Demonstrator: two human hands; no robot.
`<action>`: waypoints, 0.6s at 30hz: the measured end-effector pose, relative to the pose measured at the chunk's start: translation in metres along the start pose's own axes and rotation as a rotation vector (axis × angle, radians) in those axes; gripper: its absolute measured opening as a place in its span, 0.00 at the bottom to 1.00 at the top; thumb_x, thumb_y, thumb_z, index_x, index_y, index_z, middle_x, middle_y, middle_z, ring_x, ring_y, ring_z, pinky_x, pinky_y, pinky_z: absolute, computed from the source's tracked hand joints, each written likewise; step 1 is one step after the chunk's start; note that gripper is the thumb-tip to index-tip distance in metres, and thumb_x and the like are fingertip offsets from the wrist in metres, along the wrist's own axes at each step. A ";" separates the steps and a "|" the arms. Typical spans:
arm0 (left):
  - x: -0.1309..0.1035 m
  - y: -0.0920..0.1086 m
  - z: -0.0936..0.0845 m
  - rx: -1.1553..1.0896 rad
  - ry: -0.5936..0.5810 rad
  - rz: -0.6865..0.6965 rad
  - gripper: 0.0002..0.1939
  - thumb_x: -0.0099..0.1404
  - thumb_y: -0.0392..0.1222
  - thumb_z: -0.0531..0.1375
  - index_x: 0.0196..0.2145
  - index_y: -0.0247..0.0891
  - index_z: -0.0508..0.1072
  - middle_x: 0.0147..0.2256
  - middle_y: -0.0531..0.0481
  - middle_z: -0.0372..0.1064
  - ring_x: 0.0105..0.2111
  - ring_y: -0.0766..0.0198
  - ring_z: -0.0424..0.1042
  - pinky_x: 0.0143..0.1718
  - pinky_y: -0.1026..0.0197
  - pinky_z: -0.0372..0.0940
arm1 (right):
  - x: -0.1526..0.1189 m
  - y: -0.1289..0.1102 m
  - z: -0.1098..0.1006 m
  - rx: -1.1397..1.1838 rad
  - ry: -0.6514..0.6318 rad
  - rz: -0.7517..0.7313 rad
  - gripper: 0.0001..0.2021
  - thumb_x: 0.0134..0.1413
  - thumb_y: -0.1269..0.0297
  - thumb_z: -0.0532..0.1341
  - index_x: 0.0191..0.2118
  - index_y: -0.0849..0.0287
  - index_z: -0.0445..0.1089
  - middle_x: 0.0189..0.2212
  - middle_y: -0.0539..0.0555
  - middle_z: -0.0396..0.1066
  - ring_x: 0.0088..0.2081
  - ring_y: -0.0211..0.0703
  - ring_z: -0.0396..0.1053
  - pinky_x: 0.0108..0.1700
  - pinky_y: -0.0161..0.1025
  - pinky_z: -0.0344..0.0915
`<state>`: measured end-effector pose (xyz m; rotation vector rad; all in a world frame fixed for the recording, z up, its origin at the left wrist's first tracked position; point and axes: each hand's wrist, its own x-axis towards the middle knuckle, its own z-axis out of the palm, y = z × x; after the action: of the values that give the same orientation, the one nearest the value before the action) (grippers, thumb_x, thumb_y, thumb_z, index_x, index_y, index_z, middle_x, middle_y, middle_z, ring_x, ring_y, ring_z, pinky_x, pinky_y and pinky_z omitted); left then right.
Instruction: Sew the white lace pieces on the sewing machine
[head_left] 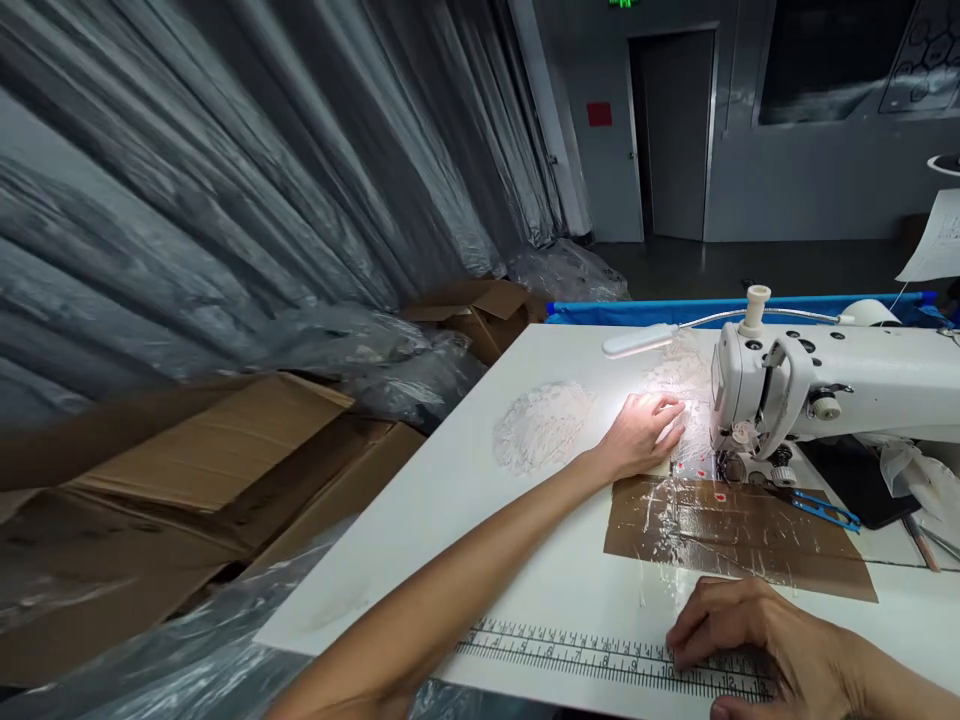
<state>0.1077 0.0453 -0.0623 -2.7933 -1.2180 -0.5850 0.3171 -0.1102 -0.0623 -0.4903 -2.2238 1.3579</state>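
My left hand [643, 435] rests on the white table beside the needle end of a white sewing machine [795, 385], its fingers stretched out and slightly apart under the lamp's light. Close to its fingertips lie small red marks [701, 473], too small to make out well. My right hand [772, 635] is over the printed ruler scale [570, 655] along the front edge, its fingers bent and the thumb apart, with nothing visible in it. Between the hands, a brown taped sheet [742, 535] covers part of the table, with loose thread bits on it. Blue-handled thread snips [825, 510] lie on its far right.
A white lamp head [639, 341] on a bendable neck hangs left of the machine. A black flat object [855, 480] and white cloth [919, 480] lie at right. Thread scraps [544, 425] lie on the table. Cardboard boxes [225, 470] and clear plastic stand left of the table.
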 end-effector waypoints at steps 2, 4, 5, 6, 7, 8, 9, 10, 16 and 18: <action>0.018 -0.008 0.003 -0.003 -0.027 -0.046 0.14 0.72 0.42 0.50 0.46 0.38 0.73 0.45 0.43 0.73 0.45 0.55 0.72 0.45 0.52 0.65 | 0.002 0.001 -0.002 0.001 0.030 0.002 0.17 0.53 0.56 0.61 0.45 0.60 0.77 0.41 0.60 0.76 0.44 0.48 0.74 0.49 0.48 0.69; 0.037 -0.017 0.006 -0.015 -0.054 -0.067 0.17 0.73 0.42 0.47 0.38 0.37 0.75 0.37 0.45 0.74 0.39 0.58 0.73 0.42 0.56 0.67 | 0.003 0.001 -0.003 0.004 0.039 -0.010 0.16 0.55 0.55 0.61 0.42 0.60 0.78 0.39 0.60 0.77 0.42 0.47 0.74 0.47 0.46 0.69; 0.045 -0.020 0.007 -0.023 -0.071 -0.076 0.20 0.73 0.41 0.46 0.34 0.37 0.75 0.35 0.46 0.73 0.38 0.59 0.73 0.40 0.58 0.67 | 0.003 0.000 -0.004 -0.002 0.045 -0.015 0.15 0.56 0.55 0.60 0.41 0.60 0.78 0.38 0.60 0.77 0.41 0.47 0.74 0.47 0.45 0.69; 0.052 -0.023 0.007 -0.029 -0.085 -0.082 0.21 0.74 0.41 0.45 0.32 0.37 0.75 0.34 0.46 0.73 0.37 0.60 0.73 0.41 0.58 0.67 | 0.003 0.000 -0.004 -0.013 0.051 -0.017 0.15 0.56 0.55 0.60 0.40 0.59 0.78 0.38 0.60 0.77 0.42 0.46 0.74 0.46 0.44 0.69; 0.057 -0.025 0.008 -0.030 -0.095 -0.087 0.21 0.74 0.42 0.46 0.31 0.37 0.76 0.36 0.45 0.74 0.39 0.58 0.73 0.43 0.56 0.68 | 0.003 -0.001 -0.004 -0.027 0.055 -0.017 0.15 0.57 0.55 0.59 0.41 0.59 0.77 0.39 0.60 0.77 0.42 0.46 0.74 0.47 0.43 0.69; 0.060 -0.026 0.008 -0.028 -0.102 -0.090 0.20 0.73 0.43 0.47 0.33 0.37 0.76 0.41 0.43 0.74 0.43 0.56 0.72 0.46 0.53 0.67 | 0.003 -0.001 -0.004 -0.041 0.060 -0.016 0.14 0.58 0.56 0.59 0.42 0.58 0.77 0.39 0.60 0.77 0.43 0.45 0.73 0.47 0.42 0.69; 0.061 -0.026 0.008 -0.024 -0.106 -0.090 0.19 0.73 0.45 0.49 0.35 0.38 0.77 0.48 0.41 0.72 0.47 0.52 0.71 0.49 0.48 0.66 | 0.002 -0.001 -0.004 -0.057 0.060 -0.015 0.14 0.59 0.57 0.58 0.42 0.58 0.76 0.39 0.60 0.76 0.43 0.45 0.73 0.48 0.42 0.68; 0.059 -0.026 0.007 -0.019 -0.110 -0.088 0.17 0.72 0.46 0.51 0.38 0.39 0.78 0.54 0.40 0.68 0.52 0.49 0.68 0.52 0.44 0.63 | 0.001 0.000 -0.004 -0.071 0.056 -0.017 0.14 0.60 0.57 0.57 0.43 0.57 0.76 0.40 0.60 0.76 0.44 0.45 0.73 0.49 0.42 0.68; 0.009 -0.024 -0.018 -0.011 -0.105 -0.065 0.17 0.71 0.48 0.55 0.54 0.44 0.71 0.65 0.40 0.56 0.62 0.48 0.59 0.61 0.41 0.55 | -0.007 0.006 -0.002 -0.123 0.055 -0.054 0.11 0.58 0.59 0.59 0.44 0.56 0.73 0.40 0.58 0.76 0.44 0.46 0.73 0.48 0.43 0.70; -0.016 -0.034 -0.036 -0.009 -0.076 -0.074 0.18 0.70 0.49 0.55 0.55 0.43 0.70 0.65 0.39 0.56 0.62 0.48 0.58 0.60 0.41 0.57 | -0.008 0.002 -0.004 -0.176 0.062 -0.071 0.08 0.58 0.61 0.59 0.42 0.55 0.72 0.38 0.57 0.75 0.42 0.45 0.74 0.46 0.42 0.71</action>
<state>0.0621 0.0511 -0.0384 -2.8130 -1.3415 -0.4939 0.3256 -0.1106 -0.0641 -0.5028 -2.2988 1.1023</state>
